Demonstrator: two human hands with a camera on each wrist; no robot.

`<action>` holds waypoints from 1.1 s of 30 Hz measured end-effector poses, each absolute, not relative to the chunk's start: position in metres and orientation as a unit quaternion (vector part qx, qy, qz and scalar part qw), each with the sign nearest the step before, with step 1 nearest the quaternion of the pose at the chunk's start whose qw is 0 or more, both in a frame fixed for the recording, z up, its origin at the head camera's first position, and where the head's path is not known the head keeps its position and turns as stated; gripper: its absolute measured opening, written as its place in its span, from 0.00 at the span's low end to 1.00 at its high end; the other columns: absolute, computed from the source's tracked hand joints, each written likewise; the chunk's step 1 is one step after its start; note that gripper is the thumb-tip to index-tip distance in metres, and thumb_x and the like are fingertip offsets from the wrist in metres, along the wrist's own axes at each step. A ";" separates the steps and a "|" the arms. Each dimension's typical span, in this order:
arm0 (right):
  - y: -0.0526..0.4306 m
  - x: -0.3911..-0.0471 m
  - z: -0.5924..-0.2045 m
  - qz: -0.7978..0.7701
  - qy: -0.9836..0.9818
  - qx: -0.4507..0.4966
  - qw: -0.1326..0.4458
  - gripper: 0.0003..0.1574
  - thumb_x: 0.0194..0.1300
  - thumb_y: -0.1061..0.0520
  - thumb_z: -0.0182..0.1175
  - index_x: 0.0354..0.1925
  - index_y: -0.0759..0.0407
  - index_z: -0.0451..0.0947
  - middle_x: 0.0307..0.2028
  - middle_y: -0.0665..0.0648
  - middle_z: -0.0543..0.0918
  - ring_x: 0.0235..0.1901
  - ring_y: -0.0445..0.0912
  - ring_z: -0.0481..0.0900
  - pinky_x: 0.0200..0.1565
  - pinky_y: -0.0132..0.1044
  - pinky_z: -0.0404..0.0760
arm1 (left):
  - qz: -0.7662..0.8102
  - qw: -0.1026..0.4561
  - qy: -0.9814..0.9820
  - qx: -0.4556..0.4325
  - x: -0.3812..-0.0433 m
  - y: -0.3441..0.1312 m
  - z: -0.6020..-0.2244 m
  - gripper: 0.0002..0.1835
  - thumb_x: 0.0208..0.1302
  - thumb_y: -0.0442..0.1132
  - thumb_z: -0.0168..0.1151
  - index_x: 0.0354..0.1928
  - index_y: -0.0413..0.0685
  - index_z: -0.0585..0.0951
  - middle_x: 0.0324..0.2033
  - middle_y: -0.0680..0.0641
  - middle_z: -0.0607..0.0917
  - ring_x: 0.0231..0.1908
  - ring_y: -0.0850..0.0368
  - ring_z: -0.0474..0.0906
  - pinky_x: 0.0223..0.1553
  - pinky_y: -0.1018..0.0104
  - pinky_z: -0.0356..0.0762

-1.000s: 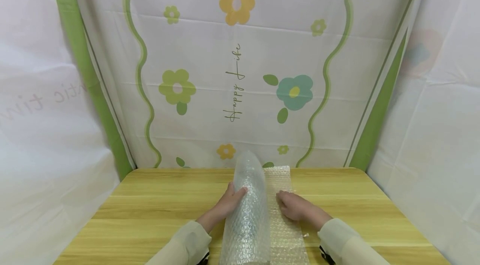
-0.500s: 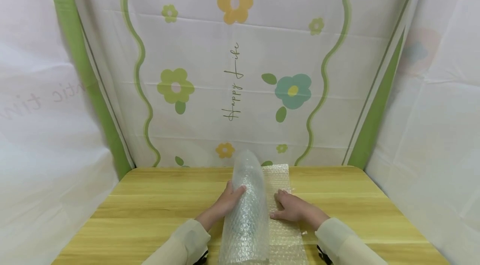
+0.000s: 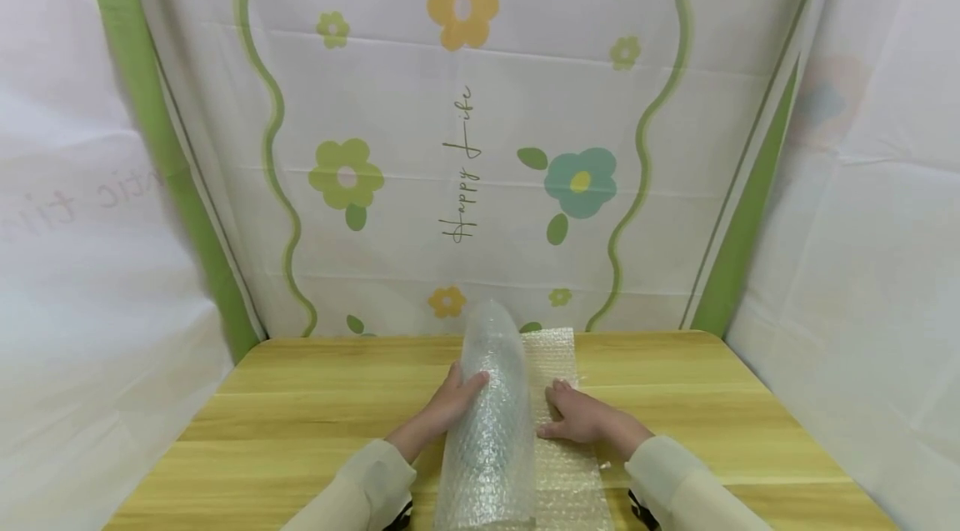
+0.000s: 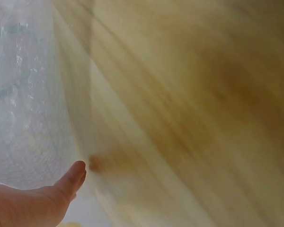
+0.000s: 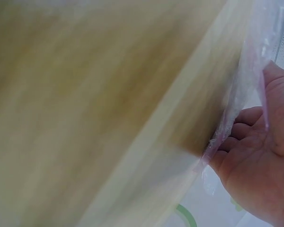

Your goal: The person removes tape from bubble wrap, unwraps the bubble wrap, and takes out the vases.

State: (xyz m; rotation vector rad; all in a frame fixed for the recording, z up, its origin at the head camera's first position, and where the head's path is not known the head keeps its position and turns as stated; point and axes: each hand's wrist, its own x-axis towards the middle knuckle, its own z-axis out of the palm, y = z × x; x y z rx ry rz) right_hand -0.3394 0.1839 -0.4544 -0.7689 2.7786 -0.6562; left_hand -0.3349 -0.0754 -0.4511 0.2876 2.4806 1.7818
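A long bundle rolled in clear bubble wrap [image 3: 491, 431] lies lengthwise on the table, with something pale blue-green dimly visible inside. My left hand [image 3: 450, 403] grips its left side, thumb on top; the other fingers are mostly hidden. To the bundle's right a loose flap of bubble wrap [image 3: 555, 356] lies flat. My right hand [image 3: 581, 416] rests on this flap, thumb and fingers spread apart. In the right wrist view, the fingers [image 5: 241, 127] bend loosely by the flap's pinkish edge.
The wooden table [image 3: 322, 398] extends to both sides of the bundle. A tiny white scrap [image 3: 604, 465] lies beside the flap. A flowered cloth [image 3: 405, 97] hangs behind the table's far edge, with white cloths [image 3: 90, 306] at both sides.
My right hand has loosened from a closer curl, its thumb moving away from the fingers toward the bundle. My left hand keeps its hold on the bundle. The view shifts slightly.
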 end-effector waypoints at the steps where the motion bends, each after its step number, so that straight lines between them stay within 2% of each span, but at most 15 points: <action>1: 0.184 -0.340 -0.455 -0.221 0.936 -0.258 0.094 0.51 0.63 0.44 0.65 0.66 0.80 0.59 0.67 0.82 0.52 0.69 0.71 0.48 0.67 0.58 0.51 | 0.581 0.036 0.808 0.093 -0.335 -0.075 -0.451 0.44 0.71 0.57 0.52 0.72 0.33 0.48 0.63 0.28 0.65 0.60 0.31 0.65 0.57 0.34 0.65; 4: 0.184 -0.340 -0.456 -0.220 0.937 -0.254 0.097 0.51 0.64 0.44 0.65 0.66 0.80 0.58 0.68 0.82 0.51 0.69 0.70 0.48 0.68 0.58 0.51 | 0.578 0.035 0.810 0.095 -0.335 -0.075 -0.450 0.44 0.71 0.57 0.52 0.72 0.34 0.49 0.63 0.28 0.64 0.61 0.31 0.64 0.57 0.34 0.65; 10: 0.183 -0.341 -0.456 -0.218 0.938 -0.249 0.098 0.51 0.63 0.44 0.65 0.66 0.80 0.58 0.67 0.82 0.52 0.69 0.70 0.48 0.68 0.58 0.50 | 0.576 0.018 0.810 0.108 -0.336 -0.075 -0.448 0.41 0.70 0.55 0.53 0.71 0.33 0.52 0.60 0.30 0.67 0.57 0.34 0.69 0.53 0.37 0.71; 17: 0.183 -0.342 -0.456 -0.225 0.937 -0.245 0.105 0.52 0.63 0.44 0.65 0.67 0.80 0.57 0.68 0.81 0.51 0.70 0.70 0.47 0.68 0.58 0.50 | 0.560 -0.023 0.821 0.112 -0.339 -0.073 -0.442 0.42 0.67 0.55 0.59 0.69 0.31 0.56 0.60 0.30 0.67 0.59 0.33 0.66 0.55 0.37 0.68; 21: 0.183 -0.342 -0.456 -0.228 0.936 -0.247 0.105 0.53 0.63 0.43 0.65 0.67 0.80 0.57 0.68 0.82 0.50 0.69 0.70 0.46 0.68 0.59 0.49 | 0.531 -0.046 0.836 0.131 -0.338 -0.069 -0.436 0.46 0.65 0.53 0.63 0.70 0.30 0.53 0.63 0.28 0.62 0.62 0.31 0.62 0.58 0.37 0.64; 25: 0.183 -0.342 -0.454 -0.232 0.934 -0.250 0.103 0.52 0.63 0.43 0.65 0.67 0.80 0.57 0.67 0.83 0.51 0.69 0.71 0.46 0.67 0.60 0.50 | 0.469 -0.054 0.871 0.132 -0.331 -0.063 -0.428 0.53 0.62 0.56 0.65 0.73 0.31 0.47 0.70 0.27 0.49 0.68 0.30 0.50 0.63 0.37 0.57; 28: 0.182 -0.341 -0.454 -0.231 0.935 -0.249 0.100 0.52 0.63 0.44 0.65 0.66 0.80 0.58 0.67 0.83 0.51 0.69 0.71 0.47 0.67 0.60 0.50 | 0.426 -0.045 0.895 0.122 -0.326 -0.058 -0.424 0.57 0.60 0.60 0.65 0.75 0.35 0.44 0.72 0.29 0.43 0.70 0.31 0.46 0.63 0.37 0.57; 33: 0.182 -0.340 -0.453 -0.229 0.936 -0.249 0.099 0.51 0.63 0.44 0.65 0.66 0.80 0.58 0.67 0.83 0.51 0.69 0.71 0.47 0.67 0.60 0.49 | 0.396 -0.045 0.909 0.121 -0.321 -0.051 -0.420 0.60 0.56 0.62 0.67 0.75 0.35 0.45 0.72 0.28 0.41 0.70 0.30 0.45 0.62 0.37 0.59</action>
